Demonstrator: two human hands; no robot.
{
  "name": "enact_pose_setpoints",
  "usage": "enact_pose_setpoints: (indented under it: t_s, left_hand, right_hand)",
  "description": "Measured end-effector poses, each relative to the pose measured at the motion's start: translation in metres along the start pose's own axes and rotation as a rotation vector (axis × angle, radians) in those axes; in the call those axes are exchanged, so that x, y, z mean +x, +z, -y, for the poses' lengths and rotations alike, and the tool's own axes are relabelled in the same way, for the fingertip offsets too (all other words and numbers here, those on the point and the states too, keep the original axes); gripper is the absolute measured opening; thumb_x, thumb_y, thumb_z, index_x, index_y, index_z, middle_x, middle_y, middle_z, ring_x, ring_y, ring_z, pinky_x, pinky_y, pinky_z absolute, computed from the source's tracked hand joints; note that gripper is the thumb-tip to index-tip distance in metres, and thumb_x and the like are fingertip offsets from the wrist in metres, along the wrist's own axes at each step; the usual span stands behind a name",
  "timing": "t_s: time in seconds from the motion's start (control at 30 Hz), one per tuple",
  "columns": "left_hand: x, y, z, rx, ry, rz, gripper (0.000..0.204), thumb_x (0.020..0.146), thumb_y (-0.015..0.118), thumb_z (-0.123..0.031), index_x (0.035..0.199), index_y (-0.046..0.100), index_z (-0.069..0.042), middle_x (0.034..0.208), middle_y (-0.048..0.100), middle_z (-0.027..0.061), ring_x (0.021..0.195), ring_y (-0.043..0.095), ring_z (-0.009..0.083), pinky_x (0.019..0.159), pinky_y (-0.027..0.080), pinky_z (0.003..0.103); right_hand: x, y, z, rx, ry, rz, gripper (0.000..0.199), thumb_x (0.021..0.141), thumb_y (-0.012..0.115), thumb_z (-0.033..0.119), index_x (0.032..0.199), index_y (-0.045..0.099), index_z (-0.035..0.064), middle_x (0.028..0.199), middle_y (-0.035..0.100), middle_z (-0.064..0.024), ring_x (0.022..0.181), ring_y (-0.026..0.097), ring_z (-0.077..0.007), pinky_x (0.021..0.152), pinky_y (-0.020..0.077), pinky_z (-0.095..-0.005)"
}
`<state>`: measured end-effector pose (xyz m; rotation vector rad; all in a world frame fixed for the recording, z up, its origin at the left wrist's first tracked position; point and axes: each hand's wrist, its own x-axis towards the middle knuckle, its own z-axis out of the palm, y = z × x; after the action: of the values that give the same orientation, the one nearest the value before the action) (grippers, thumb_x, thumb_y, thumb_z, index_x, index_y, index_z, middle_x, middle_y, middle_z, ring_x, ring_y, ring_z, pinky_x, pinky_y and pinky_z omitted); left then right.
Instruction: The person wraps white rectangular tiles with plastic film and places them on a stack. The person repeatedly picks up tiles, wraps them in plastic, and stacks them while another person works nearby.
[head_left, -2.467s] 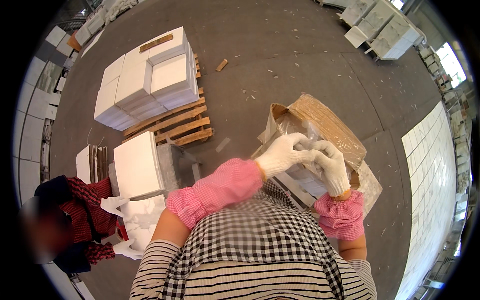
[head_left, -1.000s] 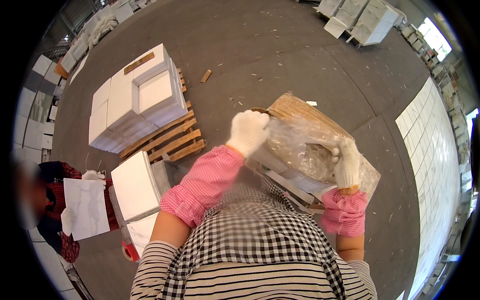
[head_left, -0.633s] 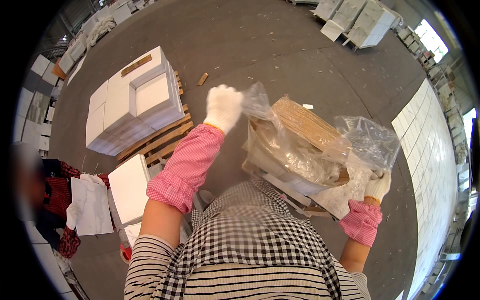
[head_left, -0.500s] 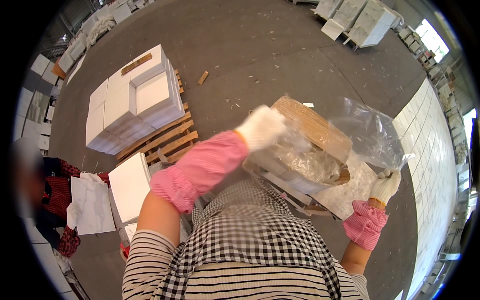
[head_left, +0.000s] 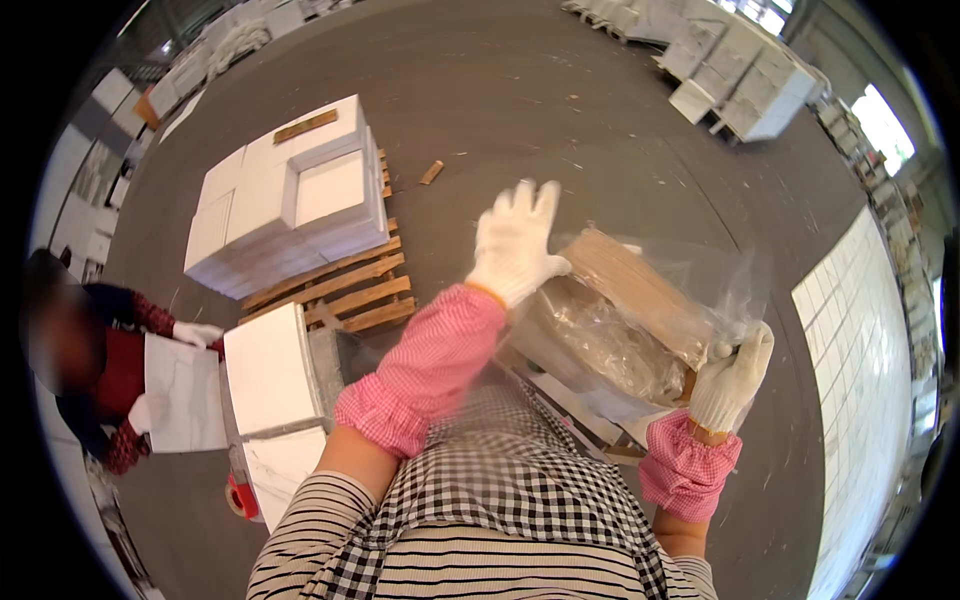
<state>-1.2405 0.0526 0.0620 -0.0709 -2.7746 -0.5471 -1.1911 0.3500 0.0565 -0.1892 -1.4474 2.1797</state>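
My left hand (head_left: pixel 515 240), in a white knit glove and pink checked sleeve cover, is open with its fingers spread, beside the far left end of a carton (head_left: pixel 590 375). Crumpled clear plastic film (head_left: pixel 610 335) fills the carton, whose brown cardboard flap (head_left: pixel 640 290) stands along the far side. A clear plastic sheet (head_left: pixel 735 275) spreads loosely over the flap and beyond it. At the carton's near right corner, my right hand (head_left: pixel 735 380), gloved alike, is closed on the edge of that sheet. The fingertips are partly hidden behind the film.
White tile stacks (head_left: pixel 285 205) sit on a wooden pallet (head_left: pixel 350 290) ahead left. Closer in are more white tiles (head_left: pixel 268 370) and a red tape dispenser (head_left: pixel 240 495). On the left, a co-worker holds a marble-patterned tile (head_left: pixel 185 400). Pale tiles (head_left: pixel 860 370) cover the floor at right.
My left hand has gone from a blurred, closed shape to open with spread fingers. My right hand has moved left to the carton's corner, bringing the plastic sheet down closer over the flap.
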Motion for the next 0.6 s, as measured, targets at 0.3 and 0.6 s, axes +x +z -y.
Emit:
enact_pose_setpoints:
  t_s: [0.3,0.6]
  left_hand:
    - [-0.010,0.018,0.029,-0.653,0.148,0.474,0.029,0.088,0.071,-0.022,0.110,0.075,-0.003,0.099,0.071,0.0182,0.104,0.065,0.0344,0.096,0.051,0.043]
    - [-0.006,-0.057,0.027,-0.114,0.494,0.117,0.015,0.086,0.067,-0.015,0.095,0.075,-0.006,0.097,0.071,0.0165,0.100,0.067,0.0348,0.088,0.054,0.044]
  right_hand:
    - [0.006,0.033,-0.016,-0.037,0.083,0.217,0.017,0.108,0.056,0.020,0.117,0.057,0.0051,0.093,0.054,0.0009,0.071,0.050,-0.0079,0.064,0.0443,-0.0217]
    - [0.004,0.136,0.074,-1.053,-1.232,0.662,0.052,0.083,0.075,0.005,0.134,0.064,0.0046,0.135,0.065,-0.0169,0.131,0.057,-0.0411,0.108,0.0483,-0.0455]
